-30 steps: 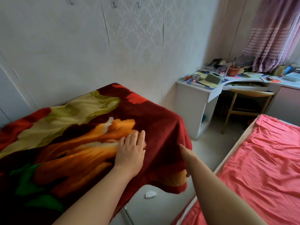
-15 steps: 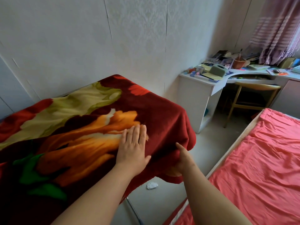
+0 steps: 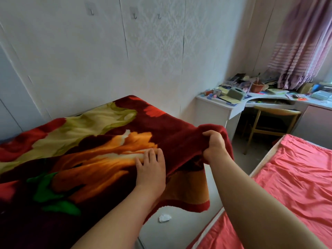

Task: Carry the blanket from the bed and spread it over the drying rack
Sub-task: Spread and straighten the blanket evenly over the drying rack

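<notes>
Blanket (image 3: 89, 141) draped over hidden support by wall, apart from bed (image 3: 296, 186). Left hand (image 3: 150, 169) flat, fingers straight, pressing top. Right hand (image 3: 214, 146) clenched round raised corner. Counter (image 3: 224, 106): green tissue box (image 3: 235, 91), brown pot (image 3: 256, 86), contents unclear.

2 forearms, left hand (image 3: 150, 169) and right hand (image 3: 214, 146) are bare.

The bed (image 3: 265, 157) at four o'clock carries a coral sheet (image 3: 296, 186). A crumpled tissue (image 3: 164, 218) lies on the floor (image 3: 183, 236) at six.
</notes>
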